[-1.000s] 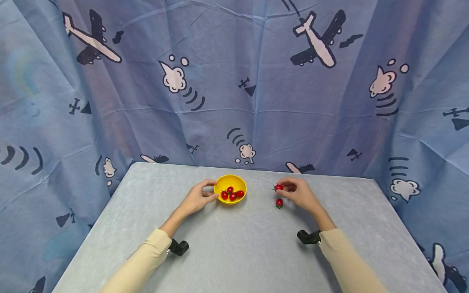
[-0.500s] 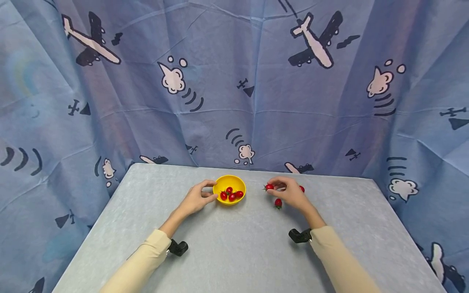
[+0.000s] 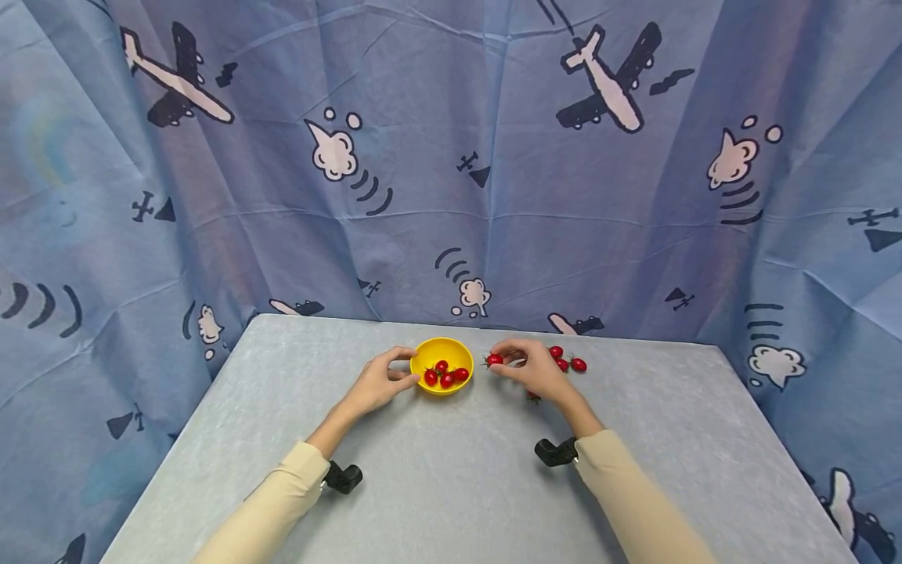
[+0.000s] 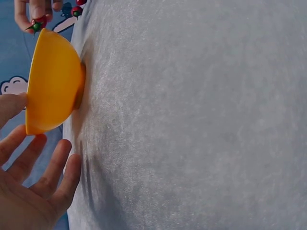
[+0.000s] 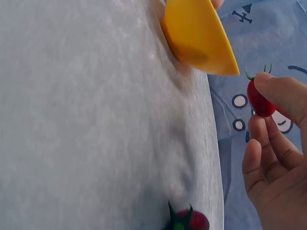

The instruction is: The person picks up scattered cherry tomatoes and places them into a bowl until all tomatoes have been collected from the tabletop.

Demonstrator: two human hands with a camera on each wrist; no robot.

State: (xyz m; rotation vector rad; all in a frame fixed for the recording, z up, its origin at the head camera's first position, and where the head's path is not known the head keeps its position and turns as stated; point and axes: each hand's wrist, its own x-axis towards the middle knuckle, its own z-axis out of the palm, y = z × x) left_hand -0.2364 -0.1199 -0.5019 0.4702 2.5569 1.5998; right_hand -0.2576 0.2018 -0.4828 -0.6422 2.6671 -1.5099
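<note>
In the head view, a yellow bowl (image 3: 441, 346) stands on the table with several cherry tomatoes (image 3: 447, 380) inside. My left hand (image 3: 377, 382) is at its left side, thumb and fingers spread and touching the rim; the left wrist view shows the bowl (image 4: 53, 84) side-on against the fingertips. Just right of the bowl, my right hand (image 3: 537, 370) pinches a red cherry tomato (image 3: 495, 360) with a green stem. In the right wrist view this tomato (image 5: 260, 97) sits between thumb and fingers, apart from the bowl (image 5: 196, 36). Its inside is hidden in both wrist views.
Behind the right hand lie a few more tomatoes (image 3: 578, 365) on the table. Another tomato (image 3: 533, 396) is partly covered by that hand. The grey table (image 3: 437, 478) ends at a blue patterned curtain (image 3: 423, 227). Each wrist wears a black camera (image 3: 556, 452).
My right hand has moved left toward the bowl with the tomato in its fingers, uncovering tomatoes behind it. The left hand and the bowl stay in place.
</note>
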